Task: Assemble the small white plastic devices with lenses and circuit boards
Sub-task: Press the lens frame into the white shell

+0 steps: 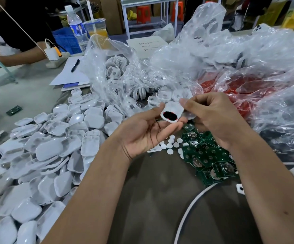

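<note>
- Crowded factory worktable, with clear plastic bags heaped behind and another worker seated at far left.
- Both my hands hold one white shell over the table: my left hand cradles it, my right hand pinches its upper edge.
- Finished-looking white housings are piled at left; green circuit boards and round white lenses wait below, so plenty remains.
</note>
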A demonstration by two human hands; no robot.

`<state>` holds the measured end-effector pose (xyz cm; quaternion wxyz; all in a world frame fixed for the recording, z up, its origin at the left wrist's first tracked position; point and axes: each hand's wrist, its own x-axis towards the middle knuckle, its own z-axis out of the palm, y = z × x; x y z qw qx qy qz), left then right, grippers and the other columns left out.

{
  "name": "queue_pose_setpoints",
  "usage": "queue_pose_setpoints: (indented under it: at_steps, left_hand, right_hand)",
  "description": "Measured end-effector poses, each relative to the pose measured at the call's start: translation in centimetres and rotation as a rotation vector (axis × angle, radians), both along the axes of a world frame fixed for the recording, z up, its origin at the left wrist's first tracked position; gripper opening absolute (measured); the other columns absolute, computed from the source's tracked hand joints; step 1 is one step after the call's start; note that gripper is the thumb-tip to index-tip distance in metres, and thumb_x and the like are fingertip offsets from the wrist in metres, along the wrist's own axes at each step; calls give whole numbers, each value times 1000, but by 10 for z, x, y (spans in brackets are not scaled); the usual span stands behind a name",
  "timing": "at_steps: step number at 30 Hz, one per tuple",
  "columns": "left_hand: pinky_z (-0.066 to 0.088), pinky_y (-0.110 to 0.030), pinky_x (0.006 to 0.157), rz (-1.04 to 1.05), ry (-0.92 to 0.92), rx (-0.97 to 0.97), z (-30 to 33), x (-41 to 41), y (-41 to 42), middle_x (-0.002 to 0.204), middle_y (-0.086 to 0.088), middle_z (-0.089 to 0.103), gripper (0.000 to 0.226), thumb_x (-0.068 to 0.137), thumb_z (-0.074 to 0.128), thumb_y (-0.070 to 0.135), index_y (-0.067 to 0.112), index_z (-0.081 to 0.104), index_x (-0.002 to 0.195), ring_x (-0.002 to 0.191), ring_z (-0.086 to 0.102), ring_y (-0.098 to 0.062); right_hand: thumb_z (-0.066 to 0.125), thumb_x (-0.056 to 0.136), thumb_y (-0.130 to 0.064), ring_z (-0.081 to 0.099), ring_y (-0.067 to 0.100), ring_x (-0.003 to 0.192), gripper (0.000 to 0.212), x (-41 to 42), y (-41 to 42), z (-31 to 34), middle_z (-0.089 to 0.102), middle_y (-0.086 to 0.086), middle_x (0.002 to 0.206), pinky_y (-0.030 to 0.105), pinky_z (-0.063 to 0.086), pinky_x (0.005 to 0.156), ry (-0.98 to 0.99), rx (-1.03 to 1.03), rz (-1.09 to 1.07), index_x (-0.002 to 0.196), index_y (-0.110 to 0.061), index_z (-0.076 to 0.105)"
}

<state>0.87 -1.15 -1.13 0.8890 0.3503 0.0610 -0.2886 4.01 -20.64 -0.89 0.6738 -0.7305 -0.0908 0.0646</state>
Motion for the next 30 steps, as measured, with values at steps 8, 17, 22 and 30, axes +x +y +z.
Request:
queue_pose_setpoints:
  at_steps: [8, 17, 22, 30]
  left_hand:
    - [63, -30, 80, 150, -14, -218, -8, 7, 3, 120, -33, 65, 59, 95, 60, 15, -8, 40, 146, 91, 72, -30]
    - [59, -34, 88, 239, -59, -119, -12, 8, -5, 113, -25, 68, 39, 100, 53, 17, -2, 59, 134, 95, 70, -29]
    - [57, -40, 96, 191, -97, -166, -12, 6, -10, 126, -32, 60, 38, 94, 57, 11, -3, 56, 129, 104, 68, -36]
    - [58, -38, 97, 92, -258, -129, -17, 6, -12, 125, -20, 68, 43, 92, 60, 15, 3, 54, 132, 111, 69, -35]
  right_hand:
    - [73, 91, 2, 42, 13, 52, 15, 7, -2, -6, 62, 1, 72, 27, 35, 48, -133, 81, -159, 92, -13, 77]
    - [84, 84, -8, 47, 17, 51, 13, 3, 0, 0, 75, 22, 86, 25, 38, 44, -173, 203, -158, 86, -16, 74]
    - [79, 88, -6, 40, 12, 49, 8, 1, 1, 3, 68, 13, 76, 23, 34, 43, -152, 278, -153, 86, -14, 76]
    - [83, 72, -16, 36, 11, 52, 17, -3, 3, 8, 62, 0, 64, 21, 31, 45, -68, 397, -18, 85, -9, 76]
